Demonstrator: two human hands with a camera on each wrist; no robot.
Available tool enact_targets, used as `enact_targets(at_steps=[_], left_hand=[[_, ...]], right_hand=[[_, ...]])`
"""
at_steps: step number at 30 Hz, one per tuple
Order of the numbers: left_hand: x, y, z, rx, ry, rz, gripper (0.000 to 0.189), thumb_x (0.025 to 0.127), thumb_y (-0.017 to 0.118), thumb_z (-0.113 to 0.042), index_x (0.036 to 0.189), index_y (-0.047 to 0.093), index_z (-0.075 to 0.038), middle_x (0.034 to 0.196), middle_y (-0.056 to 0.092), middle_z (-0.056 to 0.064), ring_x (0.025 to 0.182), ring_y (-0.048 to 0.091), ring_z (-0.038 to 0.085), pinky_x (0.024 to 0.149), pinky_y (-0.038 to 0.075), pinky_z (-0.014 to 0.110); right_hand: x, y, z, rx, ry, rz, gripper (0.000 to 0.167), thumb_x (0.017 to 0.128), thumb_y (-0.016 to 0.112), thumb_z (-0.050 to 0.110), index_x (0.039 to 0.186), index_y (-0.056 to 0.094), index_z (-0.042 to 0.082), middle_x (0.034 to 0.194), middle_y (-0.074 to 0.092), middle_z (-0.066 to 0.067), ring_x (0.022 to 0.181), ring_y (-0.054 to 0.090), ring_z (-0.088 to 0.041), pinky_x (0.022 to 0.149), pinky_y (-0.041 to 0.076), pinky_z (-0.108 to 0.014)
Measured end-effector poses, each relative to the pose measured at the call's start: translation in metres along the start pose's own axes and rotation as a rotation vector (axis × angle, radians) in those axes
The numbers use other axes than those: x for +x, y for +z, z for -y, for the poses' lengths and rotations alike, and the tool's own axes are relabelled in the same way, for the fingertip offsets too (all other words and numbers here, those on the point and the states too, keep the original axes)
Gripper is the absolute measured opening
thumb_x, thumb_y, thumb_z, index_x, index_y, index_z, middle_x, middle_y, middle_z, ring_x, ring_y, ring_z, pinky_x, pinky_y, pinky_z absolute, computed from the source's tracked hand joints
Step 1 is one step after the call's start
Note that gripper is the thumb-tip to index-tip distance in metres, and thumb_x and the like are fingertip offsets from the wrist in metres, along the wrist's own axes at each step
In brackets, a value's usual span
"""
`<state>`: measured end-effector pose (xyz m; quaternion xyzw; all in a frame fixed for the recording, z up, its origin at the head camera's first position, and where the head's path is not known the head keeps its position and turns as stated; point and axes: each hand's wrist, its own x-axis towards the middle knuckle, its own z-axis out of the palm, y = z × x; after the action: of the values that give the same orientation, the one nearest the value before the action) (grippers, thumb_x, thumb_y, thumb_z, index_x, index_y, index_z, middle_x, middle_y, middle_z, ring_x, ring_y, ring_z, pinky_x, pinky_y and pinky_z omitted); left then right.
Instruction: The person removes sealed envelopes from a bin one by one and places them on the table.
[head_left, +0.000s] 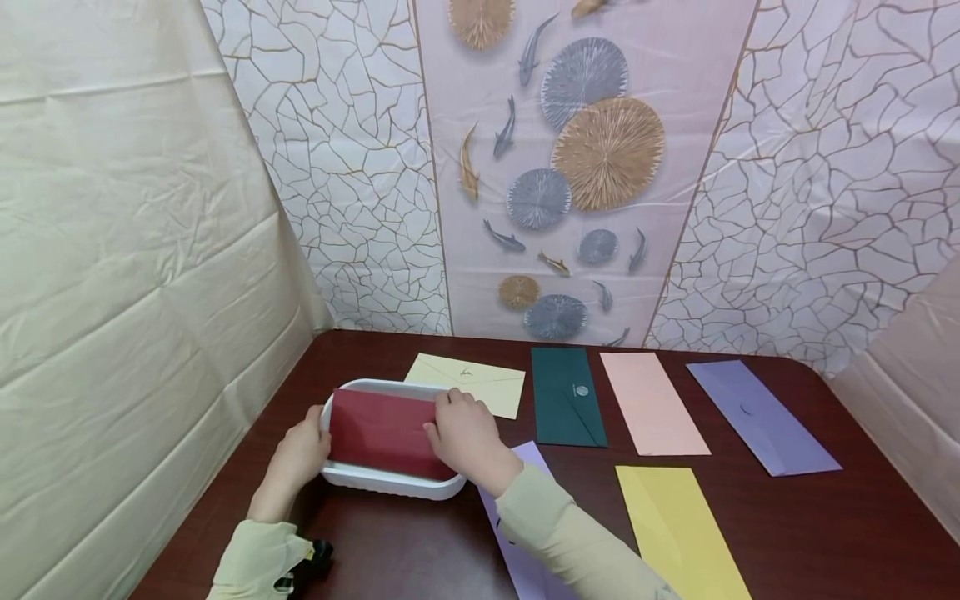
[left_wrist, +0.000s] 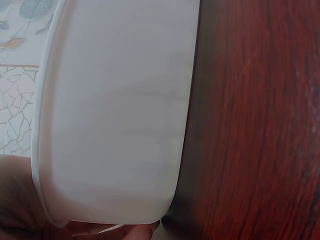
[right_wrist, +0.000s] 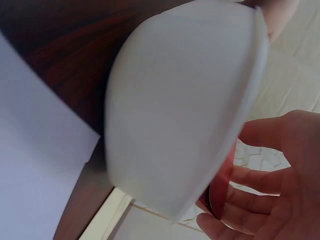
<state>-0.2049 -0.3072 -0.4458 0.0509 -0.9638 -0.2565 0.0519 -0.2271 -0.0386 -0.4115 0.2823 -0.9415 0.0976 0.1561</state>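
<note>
A white plastic basin (head_left: pixel 390 483) stands at the left of the table, with a dark red envelope (head_left: pixel 382 433) lying in its mouth. My left hand (head_left: pixel 300 450) grips the basin's left end; in the left wrist view its fingers (left_wrist: pixel 140 232) show at the bottom corner of the white wall (left_wrist: pixel 120 110). At the basin's right end my right hand (head_left: pixel 468 433) holds the edge of the red envelope. The right wrist view shows its fingers (right_wrist: pixel 255 205) at the envelope (right_wrist: pixel 220 187), beside the basin's rim. What lies under the envelope is hidden.
Behind the basin lies a cream envelope (head_left: pixel 480 383). To the right are dark green (head_left: pixel 566 400), pink (head_left: pixel 652 404) and violet (head_left: pixel 761 417) envelopes, with a yellow one (head_left: pixel 678 525) nearer. A lilac envelope (head_left: pixel 517 533) is partly under my right forearm. Cloth walls border the table.
</note>
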Motion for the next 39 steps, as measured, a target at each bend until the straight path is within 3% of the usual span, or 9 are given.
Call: enact_targets(at_steps=[5,10,15,21,28,39], left_hand=[[-0.001,-0.001,-0.001,0.008,0.004,-0.011,0.045,0.094,0.048,-0.002,0.136,0.04,0.012,0.11,0.062,0.037,0.094,0.065,0.048,0.077,0.05,0.059],[0.0,-0.001,-0.002,0.02,0.007,-0.006,0.046,0.093,0.048,-0.004,0.133,0.039,0.017,0.109,0.061,0.039,0.094,0.064,0.05,0.077,0.049,0.06],[0.0,0.0,-0.002,0.011,0.005,0.005,0.046,0.093,0.047,-0.005,0.132,0.042,0.018,0.105,0.063,0.038,0.084,0.064,0.042,0.072,0.049,0.057],[-0.001,-0.002,-0.003,0.018,-0.007,0.017,0.043,0.092,0.048,-0.004,0.128,0.043,0.021,0.099,0.063,0.035,0.078,0.061,0.036,0.069,0.048,0.054],[0.002,-0.003,-0.003,0.019,0.004,0.014,0.042,0.091,0.048,-0.003,0.126,0.045,0.02,0.093,0.064,0.03,0.073,0.056,0.032,0.067,0.047,0.052],[0.002,-0.001,0.0,0.013,0.005,0.001,0.046,0.089,0.047,-0.003,0.13,0.045,0.017,0.096,0.064,0.032,0.072,0.057,0.033,0.067,0.047,0.054]], right_hand=[[-0.002,-0.009,0.008,0.079,-0.058,-0.016,0.026,0.095,0.069,0.029,0.103,0.065,0.005,0.088,0.067,-0.007,0.08,0.068,-0.023,0.067,0.055,-0.037],[-0.004,-0.012,0.021,0.117,-0.135,0.064,0.015,0.094,0.069,0.027,0.096,0.066,0.012,0.071,0.064,0.003,0.063,0.064,-0.016,0.052,0.048,-0.03],[-0.008,-0.005,0.033,0.107,-0.17,0.095,0.012,0.092,0.072,0.025,0.098,0.069,0.016,0.077,0.068,0.003,0.066,0.066,-0.016,0.053,0.047,-0.031],[-0.01,0.001,0.038,0.096,-0.17,0.106,0.008,0.09,0.072,0.022,0.089,0.066,0.017,0.073,0.065,0.003,0.063,0.064,-0.016,0.051,0.047,-0.032],[-0.007,0.006,0.033,0.139,-0.108,0.165,0.009,0.087,0.071,0.021,0.086,0.065,0.015,0.072,0.063,0.001,0.063,0.062,-0.017,0.052,0.047,-0.033],[-0.006,0.013,0.032,0.152,-0.066,0.199,0.012,0.085,0.072,0.023,0.084,0.063,0.014,0.071,0.061,0.001,0.064,0.061,-0.017,0.054,0.046,-0.034]])
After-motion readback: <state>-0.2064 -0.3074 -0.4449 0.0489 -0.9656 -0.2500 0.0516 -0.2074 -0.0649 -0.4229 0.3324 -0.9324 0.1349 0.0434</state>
